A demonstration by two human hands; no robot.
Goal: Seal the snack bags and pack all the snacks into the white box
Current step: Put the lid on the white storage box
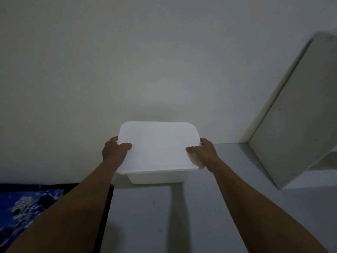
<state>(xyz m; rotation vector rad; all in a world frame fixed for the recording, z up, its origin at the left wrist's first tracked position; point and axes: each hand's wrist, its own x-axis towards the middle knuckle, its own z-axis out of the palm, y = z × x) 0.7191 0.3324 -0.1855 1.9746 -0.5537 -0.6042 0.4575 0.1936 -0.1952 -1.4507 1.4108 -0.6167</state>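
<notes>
Nearest the camera, two bare arms are seen reaching forward from the lower corners: the left forearm (73, 207) and the right forearm (255, 198). Between them the white box (155, 177) is gripped at its two short sides. The left hand (114, 149) is clasped on the left edge with its thumb laid on top of the lid (156, 139). The right hand (205, 152) is clasped on the right edge in the same way, thumb on the lid. The other fingers of both hands are hidden under the rim. The lid is seated flat on the box, so whatever is inside is concealed. Its surface is washed out by the light, and no detail can be made out on it.

The box is placed over the far left part of a grey tabletop (200, 216), close to a pale wall (127, 61). Whether its base is resting on the tabletop or is raised just above it cannot be told. A shadow is cast beneath it.

Left of the tabletop, a blue fabric with a pale floral print (27, 207) is seen, partly covered by the left forearm. A dark strip (106, 212) is seen between the fabric and the tabletop edge. On the right, well apart from the box, a white panel (291, 115) is seen slanting across the view
</notes>
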